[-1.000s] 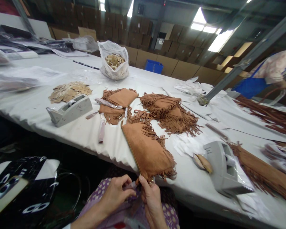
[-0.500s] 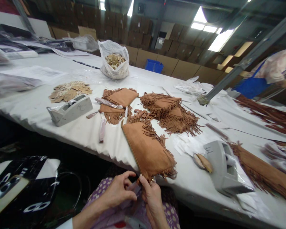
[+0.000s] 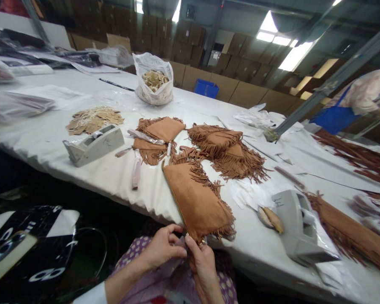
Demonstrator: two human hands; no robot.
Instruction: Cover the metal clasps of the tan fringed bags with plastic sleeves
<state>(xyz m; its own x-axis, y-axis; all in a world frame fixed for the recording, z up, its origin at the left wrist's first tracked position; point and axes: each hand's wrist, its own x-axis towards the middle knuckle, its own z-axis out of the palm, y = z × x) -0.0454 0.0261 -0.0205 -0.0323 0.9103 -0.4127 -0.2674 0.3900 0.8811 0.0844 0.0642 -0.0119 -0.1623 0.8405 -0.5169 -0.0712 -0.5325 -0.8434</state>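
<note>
A tan suede pouch with fringe along one side lies over the table's front edge, one corner toward me. At that corner my right hand is closed, thumb and fingers pinching beside a small metal ring. My left hand is just left of it, thumb and fingers closed on a pale, see-through plastic wrapping. What sits inside the wrapping is hidden by my fingers. Beyond the pouch lie more fringed pouches and a fringed pile. A wrapped strap rests left of the pouch.
Grey tape dispensers stand at left and right. A plastic bag of tan tags and a tag pile lie behind. A metal post rises at right; a person in a blue apron stands beyond it.
My left hand has shifted slightly right, and its thumb and fingers have drawn closer together at the pouch's corner. My right hand stays pinched there. The pouch lies nearly as before.
</note>
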